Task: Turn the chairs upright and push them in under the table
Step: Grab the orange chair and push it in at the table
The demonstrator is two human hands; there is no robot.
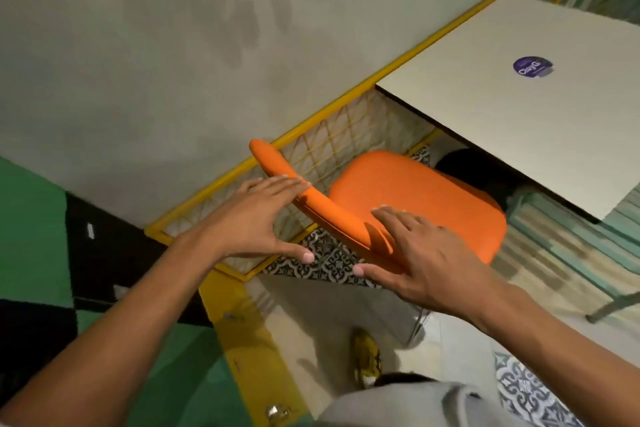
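Note:
An orange chair [420, 199] stands upright, its seat partly under the near corner of the pale table [512, 114]. Its curved orange backrest [311, 199] faces me. My left hand [258, 218] lies flat with fingers spread, fingertips at the top edge of the backrest. My right hand [426, 255] is spread open over the backrest's right end, thumb below the rim and fingers above it. Neither hand closes around the backrest. A metal chair leg [419, 326] shows below my right wrist.
A yellow-framed lattice railing [322, 149] runs along the chair's left side, with a grey wall beyond. A round purple sticker [531, 66] is on the table. The floor has patterned tiles [325, 260] and green and black flooring at left. My yellow shoe [367, 357] is near the chair leg.

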